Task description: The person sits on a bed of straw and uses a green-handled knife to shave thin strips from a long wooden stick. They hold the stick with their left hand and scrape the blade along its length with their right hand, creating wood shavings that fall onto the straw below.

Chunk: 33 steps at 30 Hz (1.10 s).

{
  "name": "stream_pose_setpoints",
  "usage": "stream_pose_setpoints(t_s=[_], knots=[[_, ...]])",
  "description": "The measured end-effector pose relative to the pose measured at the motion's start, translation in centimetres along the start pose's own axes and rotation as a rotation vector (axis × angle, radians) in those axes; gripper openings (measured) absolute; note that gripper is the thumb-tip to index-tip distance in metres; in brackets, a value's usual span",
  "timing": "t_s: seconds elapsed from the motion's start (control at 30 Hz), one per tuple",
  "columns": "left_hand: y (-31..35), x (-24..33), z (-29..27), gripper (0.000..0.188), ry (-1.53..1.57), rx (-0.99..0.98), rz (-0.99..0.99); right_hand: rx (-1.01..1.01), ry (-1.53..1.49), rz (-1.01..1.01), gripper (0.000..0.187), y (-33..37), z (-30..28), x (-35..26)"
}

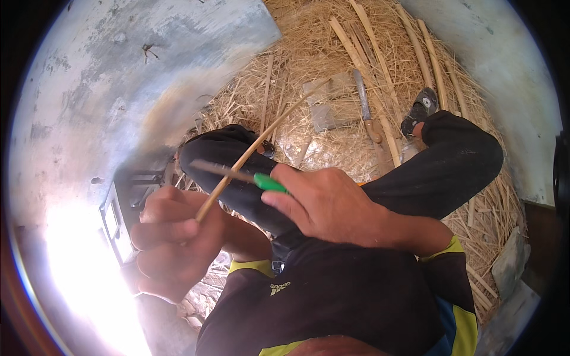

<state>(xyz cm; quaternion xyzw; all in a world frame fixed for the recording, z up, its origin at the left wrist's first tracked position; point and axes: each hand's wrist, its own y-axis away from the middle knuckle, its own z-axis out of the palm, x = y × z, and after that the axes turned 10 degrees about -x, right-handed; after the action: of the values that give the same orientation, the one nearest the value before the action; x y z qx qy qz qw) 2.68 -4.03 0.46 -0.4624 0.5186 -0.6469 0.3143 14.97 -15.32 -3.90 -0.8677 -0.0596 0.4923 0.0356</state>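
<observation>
My left hand (175, 237) grips a thin pale cane strip (255, 145) near its lower end; the strip rises up and to the right over my bent left knee. My right hand (323, 204) is closed on a knife with a green handle (268, 183). The knife's dark blade (217, 169) points left and lies against the strip just above my left hand. Both legs in black trousers are folded under me.
The ground is covered with straw and shavings (309, 53). Several long split canes (380, 65) lie at the back. A large chopping knife with a wooden handle (365, 107) rests beside a flat grey block (332, 113). My shoe (420, 110) is beyond it. A grey wall (119, 77) is at left.
</observation>
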Motion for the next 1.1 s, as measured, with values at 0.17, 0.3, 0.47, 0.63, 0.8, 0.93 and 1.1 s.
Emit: stream_pose_setpoints(t_s=[0.17,0.3,0.47,0.63,0.8,0.93,1.1], knots=[[-0.4,-0.1,-0.7,0.045,0.202,-0.177,0.078,0.017,0.296,0.289,0.028,-0.5,-0.8,2.3],[-0.6,0.2,-1.1,0.044,0.331,-0.341,0.131,-0.031,0.138,0.108,0.028,0.4,-1.4,-0.2],[-0.4,-0.2,-1.1,0.047,0.323,-0.299,0.105,0.071,0.210,0.049,0.027,0.0,-0.5,1.2],[-0.2,-0.1,-0.6,0.048,0.168,-0.133,0.085,0.187,0.305,0.002,0.026,-0.5,1.2,1.6],[-0.2,0.3,-0.5,0.050,0.090,-0.099,0.103,0.234,0.340,0.000,0.025,-0.6,2.5,2.0],[-0.3,0.2,-0.6,0.049,0.144,-0.090,0.050,0.327,0.428,-0.047,0.026,-1.0,2.9,3.2],[-0.6,-0.3,-1.4,0.048,0.200,-0.082,-0.027,0.096,0.713,0.123,0.023,1.2,2.4,14.5]])
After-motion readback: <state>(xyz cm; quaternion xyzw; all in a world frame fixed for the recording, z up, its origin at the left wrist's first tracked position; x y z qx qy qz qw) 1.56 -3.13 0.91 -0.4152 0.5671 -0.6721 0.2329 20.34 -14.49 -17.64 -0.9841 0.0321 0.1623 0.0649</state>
